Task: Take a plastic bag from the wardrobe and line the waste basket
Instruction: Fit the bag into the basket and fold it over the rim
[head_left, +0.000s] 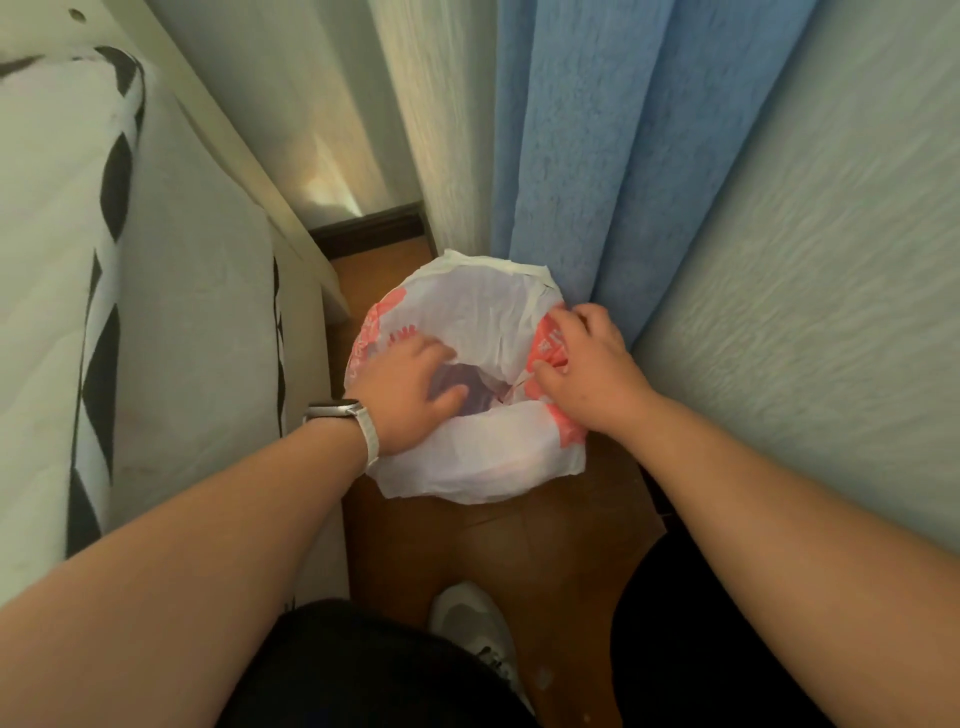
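A white plastic bag (483, 312) with red print is spread over the round waste basket on the floor, folded over its rim all round. A dark opening (467, 387) shows in the middle; the basket itself is hidden under the bag. My left hand (410, 395), with a watch on the wrist, presses on the bag's left side, fingers reaching toward the opening. My right hand (587, 364) pinches the bag's red-printed right edge at the rim.
A bed (156, 312) with white and black bedding runs along the left. Blue curtain (597, 156) and a pale wall (831, 260) close in on the right. The wooden floor (519, 545) forms a narrow strip; my white shoe (472, 623) stands on it.
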